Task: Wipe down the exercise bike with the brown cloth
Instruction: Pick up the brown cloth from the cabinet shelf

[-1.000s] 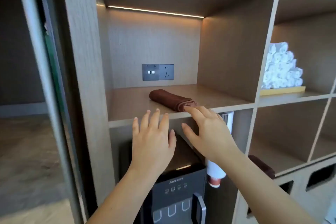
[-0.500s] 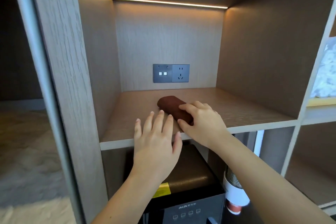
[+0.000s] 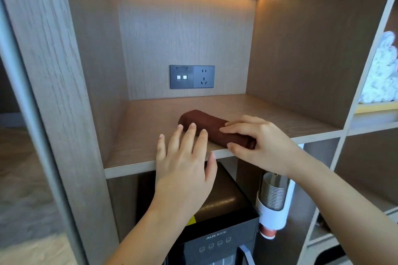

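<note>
A rolled brown cloth (image 3: 202, 123) lies on a wooden shelf (image 3: 150, 131) inside a lit cubby. My right hand (image 3: 258, 142) grips the cloth's near end, fingers curled over the top and thumb under its front edge. My left hand (image 3: 185, 165) hovers flat with straight fingers over the shelf's front edge, its fingertips just short of the cloth. No exercise bike is in view.
A grey socket panel (image 3: 192, 77) sits on the cubby's back wall. Below the shelf stands a black water dispenser (image 3: 219, 228) with a cup holder (image 3: 271, 202) beside it. Rolled white towels (image 3: 381, 75) fill the cubby to the right.
The view has closed in on the cubby. My right hand went from touching the cloth's end to wrapping around it. My left hand slid forward over the shelf edge.
</note>
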Demonstrator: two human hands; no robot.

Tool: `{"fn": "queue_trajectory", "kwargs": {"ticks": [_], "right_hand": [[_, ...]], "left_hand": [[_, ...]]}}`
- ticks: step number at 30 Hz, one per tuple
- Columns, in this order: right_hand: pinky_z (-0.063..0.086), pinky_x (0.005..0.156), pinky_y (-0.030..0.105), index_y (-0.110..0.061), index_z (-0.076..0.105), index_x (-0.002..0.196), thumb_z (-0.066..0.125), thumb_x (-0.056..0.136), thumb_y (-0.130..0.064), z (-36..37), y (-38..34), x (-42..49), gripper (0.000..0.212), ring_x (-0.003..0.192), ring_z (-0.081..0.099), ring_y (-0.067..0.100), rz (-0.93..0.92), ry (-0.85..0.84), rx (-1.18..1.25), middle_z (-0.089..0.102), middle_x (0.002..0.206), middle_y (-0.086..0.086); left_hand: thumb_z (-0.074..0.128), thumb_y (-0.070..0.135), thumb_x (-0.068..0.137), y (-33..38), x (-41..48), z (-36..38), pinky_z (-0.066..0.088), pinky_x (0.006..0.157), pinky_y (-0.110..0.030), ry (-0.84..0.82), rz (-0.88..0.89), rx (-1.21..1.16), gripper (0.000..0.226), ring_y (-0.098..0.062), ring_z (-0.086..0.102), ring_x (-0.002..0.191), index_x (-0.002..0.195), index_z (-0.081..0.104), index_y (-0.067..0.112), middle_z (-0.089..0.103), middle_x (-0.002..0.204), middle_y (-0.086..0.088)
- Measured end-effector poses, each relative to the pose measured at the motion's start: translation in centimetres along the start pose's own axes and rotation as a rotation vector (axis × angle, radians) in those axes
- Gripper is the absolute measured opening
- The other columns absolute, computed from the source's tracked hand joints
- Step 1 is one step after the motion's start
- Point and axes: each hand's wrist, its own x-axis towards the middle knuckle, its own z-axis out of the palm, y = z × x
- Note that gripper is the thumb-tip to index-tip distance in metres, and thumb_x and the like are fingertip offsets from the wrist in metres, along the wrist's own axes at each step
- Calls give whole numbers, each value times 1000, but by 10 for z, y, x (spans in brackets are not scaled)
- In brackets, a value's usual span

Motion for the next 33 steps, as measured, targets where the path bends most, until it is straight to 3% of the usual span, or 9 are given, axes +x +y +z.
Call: {"fn": "queue_trajectory", "kwargs": {"ticks": [5,20,27,33], "right_hand": [[47,88,31,-33,50,125,58,83,-41,0,-8,26,43,106,50,14,51,-185,-33,51,121,-7],[30,100,38,-48,17,139,50,85,-55,15,-7,73,64,133,29,27,149,-516,-64,19,151,-5],[35,92,30,-45,26,138,48,90,-39,15,-11,60,52,123,40,22,58,-424,-56,32,143,-4],[45,83,26,-37,42,133,49,88,-31,18,-13,22,45,107,51,22,-110,-74,-143,48,130,-3]], "left_hand": [[50,35,78,-1,0,0,31,95,-62,21,-20,9,46,-35,54,115,115,63,10,61,122,-15],[48,33,81,-6,-5,-6,30,99,-59,42,-143,29,44,-35,51,118,117,61,10,58,125,-14],[49,35,81,-1,-8,-6,27,100,-57,7,-169,24,45,-34,51,119,119,61,12,57,127,-13],[57,28,83,7,-16,-10,25,99,-56,63,-161,14,39,-34,52,118,118,61,10,59,125,-15]]}}
